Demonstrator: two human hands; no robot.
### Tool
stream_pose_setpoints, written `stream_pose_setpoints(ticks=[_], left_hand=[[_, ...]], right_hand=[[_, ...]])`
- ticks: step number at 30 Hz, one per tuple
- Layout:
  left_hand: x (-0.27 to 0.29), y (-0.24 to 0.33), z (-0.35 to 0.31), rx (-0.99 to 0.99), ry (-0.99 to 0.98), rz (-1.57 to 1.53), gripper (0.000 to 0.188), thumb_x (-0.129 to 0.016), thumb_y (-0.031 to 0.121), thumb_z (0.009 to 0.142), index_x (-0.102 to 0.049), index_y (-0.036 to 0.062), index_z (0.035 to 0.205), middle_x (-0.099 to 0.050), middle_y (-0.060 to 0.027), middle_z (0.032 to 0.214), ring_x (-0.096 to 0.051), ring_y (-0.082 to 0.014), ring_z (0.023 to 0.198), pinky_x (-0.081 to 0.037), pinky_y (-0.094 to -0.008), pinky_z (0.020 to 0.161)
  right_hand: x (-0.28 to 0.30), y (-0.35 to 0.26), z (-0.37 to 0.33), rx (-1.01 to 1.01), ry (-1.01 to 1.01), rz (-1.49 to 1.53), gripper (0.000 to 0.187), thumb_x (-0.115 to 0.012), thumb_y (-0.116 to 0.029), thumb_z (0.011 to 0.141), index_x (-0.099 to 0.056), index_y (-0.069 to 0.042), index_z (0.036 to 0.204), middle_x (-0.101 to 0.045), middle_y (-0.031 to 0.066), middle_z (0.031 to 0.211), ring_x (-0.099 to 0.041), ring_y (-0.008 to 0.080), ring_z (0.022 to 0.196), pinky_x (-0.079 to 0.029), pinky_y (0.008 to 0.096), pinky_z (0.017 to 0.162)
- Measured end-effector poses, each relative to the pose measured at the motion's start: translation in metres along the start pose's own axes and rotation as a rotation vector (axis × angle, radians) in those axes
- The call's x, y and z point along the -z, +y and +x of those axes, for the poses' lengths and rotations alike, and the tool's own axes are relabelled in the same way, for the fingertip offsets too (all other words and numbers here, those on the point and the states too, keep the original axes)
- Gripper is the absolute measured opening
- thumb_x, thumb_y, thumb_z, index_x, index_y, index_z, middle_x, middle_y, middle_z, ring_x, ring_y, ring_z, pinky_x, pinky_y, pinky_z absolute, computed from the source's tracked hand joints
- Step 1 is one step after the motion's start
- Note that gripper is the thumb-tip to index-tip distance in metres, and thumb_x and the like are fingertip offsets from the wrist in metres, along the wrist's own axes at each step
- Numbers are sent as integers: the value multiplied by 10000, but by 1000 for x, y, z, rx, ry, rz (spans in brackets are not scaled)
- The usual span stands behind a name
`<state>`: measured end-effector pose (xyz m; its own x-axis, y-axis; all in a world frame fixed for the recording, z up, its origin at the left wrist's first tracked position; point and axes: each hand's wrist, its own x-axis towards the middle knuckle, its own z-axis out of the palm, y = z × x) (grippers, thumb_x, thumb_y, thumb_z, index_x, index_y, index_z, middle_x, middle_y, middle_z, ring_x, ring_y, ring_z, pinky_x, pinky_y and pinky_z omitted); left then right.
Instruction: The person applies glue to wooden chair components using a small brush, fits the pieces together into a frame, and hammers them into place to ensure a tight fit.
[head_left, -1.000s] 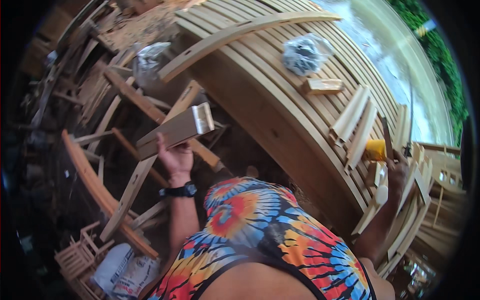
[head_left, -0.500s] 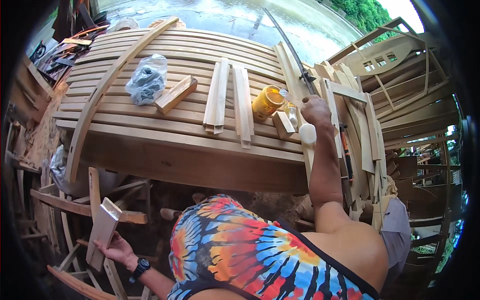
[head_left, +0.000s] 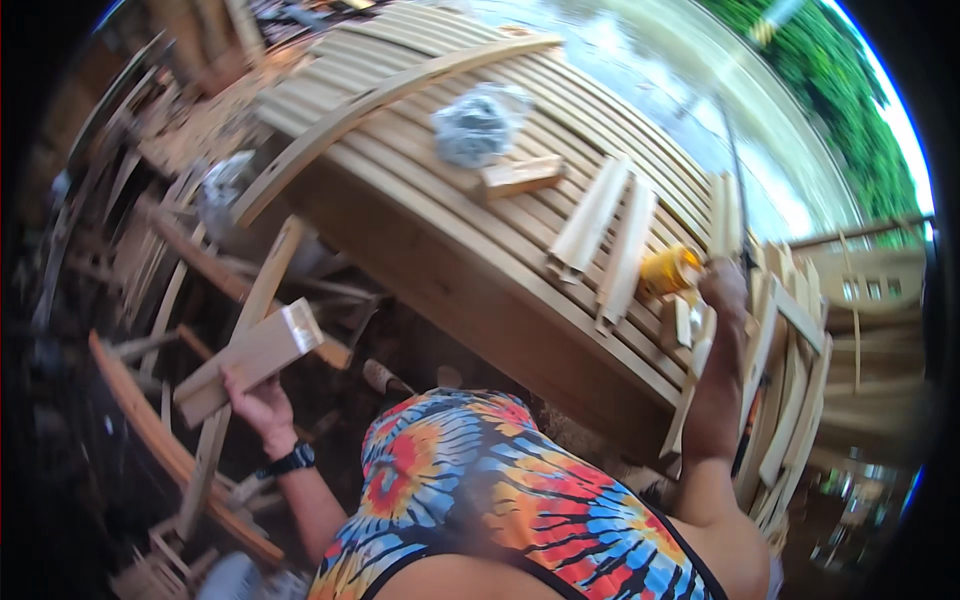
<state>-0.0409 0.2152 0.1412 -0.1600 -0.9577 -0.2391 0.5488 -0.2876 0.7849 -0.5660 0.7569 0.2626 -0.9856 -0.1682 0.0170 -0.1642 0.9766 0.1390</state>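
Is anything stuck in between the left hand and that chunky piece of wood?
No, nothing visible is in the way: the left hand holds the piece of wood directly. A long wooden bar shows behind the piece in this view, so it isn't between them.

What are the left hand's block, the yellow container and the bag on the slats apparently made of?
Held block: seemingly unfinished wood; pale, matt sides.
Yellow container: probably smooth plastic; bright, faintly shiny.
Bag: likely thin plastic film; translucent, crinkled.
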Motion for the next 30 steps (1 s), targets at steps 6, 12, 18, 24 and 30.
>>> stream_pose_setpoints(ticks=[6, 12, 18, 24, 30], left_hand=[[42, 39, -32, -157, 211, 44, 446, -649, 427, 990, -612, 132, 1322, -666, -28, 1220, -638, -164, 1122, -532, -335, 864], [147, 128, -93, -433, 596, 141, 450, -718, 404, 957, -643, 82, 1263, -681, -32, 1131, -668, -146, 991, -532, -291, 721], [229, 169, -159, -565, 802, 7, 469, -651, 452, 994, -604, 115, 1316, -673, -69, 1259, -653, -208, 1139, -547, -354, 841], [305, 186, -207, -612, 936, -35, 552, -653, 445, 989, -532, 126, 1424, -604, -103, 1387, -603, -260, 1247, -528, -415, 943], [399, 237, -237, -574, 1023, -37, 554, -649, 434, 990, -524, 127, 1434, -602, -100, 1391, -598, -251, 1245, -506, -400, 963]], right_hand=[[-15, -20, -4, 322, 288, 90, 415, -653, -195, 900, -656, 78, 1212, -659, 215, 1346, -655, 399, 1157, -526, 431, 1006], [-17, -221, -28, 732, 145, 481, 411, -666, -78, 964, -626, -1, 1366, -664, 198, 1335, -610, 347, 1271, -444, 455, 1110], [-1, -454, -217, 1283, -221, 787, 506, -737, -113, 902, -598, -14, 1379, -652, 210, 1343, -621, 366, 1266, -490, 414, 1067], [-64, -606, -361, 1762, -307, 482, 886, -527, -569, 1007, -281, 65, 1574, -301, 255, 1645, -236, 402, 1551, -205, 462, 1272], [-127, -742, -416, 1464, -88, 487, 992, -457, -660, 997, -196, 81, 1603, -193, 291, 1679, -127, 420, 1582, -94, 502, 1293]])
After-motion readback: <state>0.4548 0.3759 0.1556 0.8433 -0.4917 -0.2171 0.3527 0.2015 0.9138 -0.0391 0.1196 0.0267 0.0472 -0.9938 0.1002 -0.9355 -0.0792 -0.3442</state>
